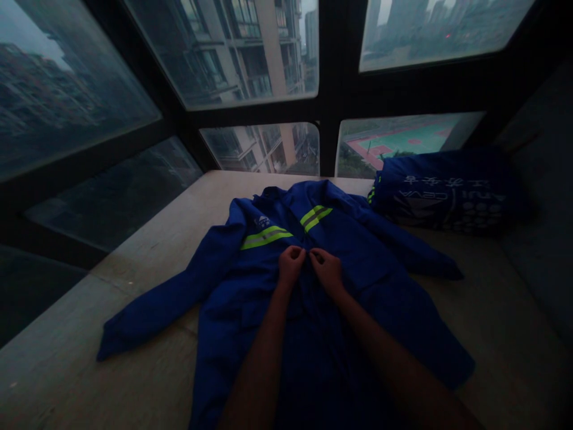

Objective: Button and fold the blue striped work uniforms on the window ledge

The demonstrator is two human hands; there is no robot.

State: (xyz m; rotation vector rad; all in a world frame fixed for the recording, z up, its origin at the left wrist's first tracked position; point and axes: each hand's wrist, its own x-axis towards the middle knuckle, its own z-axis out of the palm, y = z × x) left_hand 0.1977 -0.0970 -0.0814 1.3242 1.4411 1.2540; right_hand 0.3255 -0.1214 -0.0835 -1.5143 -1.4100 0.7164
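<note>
Both forearms reach in from the near side, the left one rising almost straight with a slight lean to the right, the right one slanting further across from the lower right. They converge over the middle of a blue jacket point(250, 280), where the left hand point(290, 263) and the right hand point(327, 270) sit side by side, wrists low and fingers curled inward. Each is narrowed to a thumb-and-finger pinch on the jacket's front opening – the fingertips are almost meeting, and what exactly lies between them is too dark to tell.

The jacket lies spread on the ledge point(156, 257), collar towards the far edge, one sleeve stretched towards the left edge and the other angled to the right. Yellow-green stripes point(266, 237) cross the chest just beyond the hands.

At the far right corner rests a dark blue bundle point(439, 191) with white lettering, near the jacket's shoulder. Along the far and left edges stand dark window frames point(329, 95) – beyond them, buildings point(250, 48) and a green-and-red sports court point(412, 141).
</note>
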